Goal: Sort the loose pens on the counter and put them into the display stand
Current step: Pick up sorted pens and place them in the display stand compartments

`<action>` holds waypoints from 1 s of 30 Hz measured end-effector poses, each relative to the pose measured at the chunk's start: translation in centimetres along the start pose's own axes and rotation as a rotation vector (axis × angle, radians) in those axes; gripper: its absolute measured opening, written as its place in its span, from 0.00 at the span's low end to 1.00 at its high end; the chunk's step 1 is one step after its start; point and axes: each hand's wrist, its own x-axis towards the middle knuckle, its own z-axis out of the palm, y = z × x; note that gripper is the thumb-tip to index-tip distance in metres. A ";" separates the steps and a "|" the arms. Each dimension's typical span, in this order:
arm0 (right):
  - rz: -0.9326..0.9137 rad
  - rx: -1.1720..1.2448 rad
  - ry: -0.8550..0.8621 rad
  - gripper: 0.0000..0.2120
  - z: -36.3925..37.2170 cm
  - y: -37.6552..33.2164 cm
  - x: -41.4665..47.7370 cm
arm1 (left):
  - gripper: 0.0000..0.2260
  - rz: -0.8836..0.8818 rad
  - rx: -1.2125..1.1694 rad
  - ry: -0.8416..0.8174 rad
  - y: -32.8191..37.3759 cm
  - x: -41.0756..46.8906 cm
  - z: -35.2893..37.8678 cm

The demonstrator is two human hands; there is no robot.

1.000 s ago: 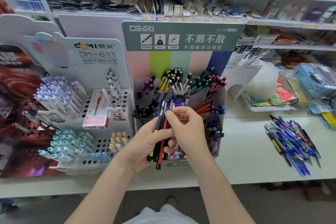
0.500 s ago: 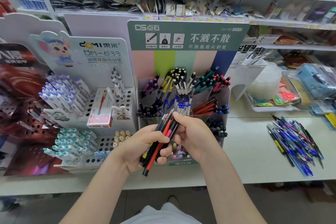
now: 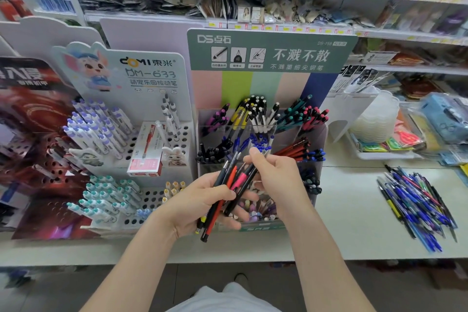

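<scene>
Head view, angled down over both forearms. Gripped a bundle of pens [image 3: 229, 185] in the left hand [image 3: 200, 200], directly in front of the display stand [image 3: 268, 58] and low against its clear front compartments. Wrapped the left fingers [image 3: 238, 196] and thumb round the bundle's middle, with one end slanted up toward the stand and the other down and away from it. Made out black barrels, one orange-red barrel, one pink grip and a yellow end at the bottom. Pinched the bundle's upper end with the right hand [image 3: 276, 175], fingers [image 3: 253, 157] curled over it just in front of the stand's middle row of blue-topped pens; could not tell which single pen was caught. Found the pile of loose pens [image 3: 415, 205] lying on the counter [image 3: 349, 223] well to the right of the stand, mostly blue, fanned out and overlapping. Saw the stand's compartments filled by colour: purple, yellow, white, teal and pink along the back, black, blue and red in the middle. Noted, just left of the stand, a white holed rack [image 3: 152, 71] with purple- and teal-capped pens and a red box [image 3: 145, 157] propped on it.
</scene>
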 end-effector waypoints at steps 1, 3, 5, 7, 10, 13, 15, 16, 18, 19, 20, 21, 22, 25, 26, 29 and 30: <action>-0.007 -0.068 -0.018 0.24 -0.1 0.1 0.3 | 0.16 0.004 -0.013 0.023 0.0 0.0 0.1; 0.043 -0.143 -0.104 0.33 -0.4 -0.1 0.5 | 0.16 0.031 -0.001 0.066 0.0 0.2 0.1; 0.064 -0.127 -0.208 0.31 -0.4 -0.3 0.3 | 0.14 0.058 -0.002 0.077 -0.1 0.3 0.2; -0.003 0.009 -0.074 0.25 0.2 -0.6 0.0 | 0.14 0.060 -0.075 0.085 -0.1 0.5 0.6; -0.229 0.231 0.330 0.22 0.7 -0.7 0.2 | 0.14 0.075 -0.113 0.143 -0.4 1.1 0.8; -0.392 0.010 0.275 0.20 0.7 -0.3 0.3 | 0.17 0.092 0.006 0.161 -0.9 1.6 0.7; -0.406 -0.168 0.182 0.19 1.0 -0.3 0.0 | 0.16 0.103 0.079 0.168 -1.0 2.1 0.6; -0.390 -0.212 0.163 0.21 1.3 0.0 0.2 | 0.13 0.115 0.125 0.171 -1.0 2.3 0.6; -0.344 -0.242 0.138 0.22 1.7 0.2 0.3 | 0.11 0.135 0.236 0.171 -0.9 2.5 0.8; -0.321 -0.249 0.124 0.21 1.9 0.4 0.3 | 0.13 0.144 0.291 0.168 -0.8 2.6 1.0; -0.285 -0.220 0.104 0.18 1.9 0.5 0.4 | 0.14 0.154 0.330 0.163 -0.8 2.6 1.0; -0.221 -0.132 0.081 0.15 1.8 0.5 0.5 | 0.15 0.166 0.346 0.154 -0.8 2.6 1.0; -0.130 0.015 0.047 0.11 1.6 0.4 0.6 | 0.14 0.177 0.342 0.144 -0.9 2.5 1.0; 0.130 0.302 -0.069 0.10 1.0 0.4 1.2 | 0.13 0.206 0.297 0.129 -1.0 2.4 0.9; 0.162 0.317 -0.082 0.10 0.9 0.4 1.3 | 0.12 0.212 0.261 0.126 -1.1 2.4 0.8; 0.152 0.387 -0.111 0.09 1.2 0.3 1.4 | 0.13 0.216 0.166 0.116 -1.0 2.5 0.7; 0.136 0.387 -0.130 0.09 1.2 0.3 1.4 | 0.14 0.213 0.165 0.108 -0.9 2.5 0.5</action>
